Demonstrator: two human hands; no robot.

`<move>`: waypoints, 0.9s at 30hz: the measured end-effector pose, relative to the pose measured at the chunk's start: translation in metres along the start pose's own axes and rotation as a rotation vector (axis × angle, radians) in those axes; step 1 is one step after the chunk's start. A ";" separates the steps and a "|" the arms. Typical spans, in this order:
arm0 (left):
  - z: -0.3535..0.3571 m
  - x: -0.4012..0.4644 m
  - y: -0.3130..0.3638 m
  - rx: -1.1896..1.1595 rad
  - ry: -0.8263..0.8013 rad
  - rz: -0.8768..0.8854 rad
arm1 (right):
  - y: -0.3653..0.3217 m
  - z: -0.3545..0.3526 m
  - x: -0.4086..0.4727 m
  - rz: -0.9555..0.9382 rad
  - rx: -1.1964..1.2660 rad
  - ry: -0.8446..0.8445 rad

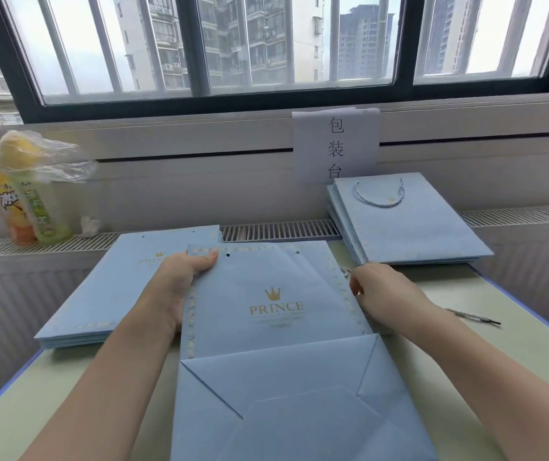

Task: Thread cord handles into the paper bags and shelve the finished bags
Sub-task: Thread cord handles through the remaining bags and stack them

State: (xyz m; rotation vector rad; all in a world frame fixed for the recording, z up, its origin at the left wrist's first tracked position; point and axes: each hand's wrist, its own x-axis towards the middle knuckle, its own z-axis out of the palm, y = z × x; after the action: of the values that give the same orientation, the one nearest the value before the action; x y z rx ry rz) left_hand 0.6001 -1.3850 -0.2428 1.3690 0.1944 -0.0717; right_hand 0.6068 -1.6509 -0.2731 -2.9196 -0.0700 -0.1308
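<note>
We are pinching the flat bag (273, 307) at its far-left corner with our left hand (180, 281), while our right hand (379, 291) is curling around its right edge. The loose cord (473, 317) is lying by the table's (532, 344) right edge, so a careless sweep risks knocking it off.

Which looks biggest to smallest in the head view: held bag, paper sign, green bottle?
1. Held bag, clearly largest, though nearest the camera.
2. Paper sign.
3. Green bottle; sign and bottle look too alike to rank firmly.
</note>
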 end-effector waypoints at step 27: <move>0.056 -0.021 -0.044 0.624 -0.298 0.340 | -0.043 -0.041 -0.033 -0.509 1.301 0.254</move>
State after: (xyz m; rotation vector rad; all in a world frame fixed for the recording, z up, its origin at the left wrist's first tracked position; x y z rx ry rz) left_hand 0.5776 -1.4496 -0.2712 1.9717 -0.3412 -0.0528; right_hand 0.5682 -1.6189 -0.2270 -1.5273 -0.5950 -0.3624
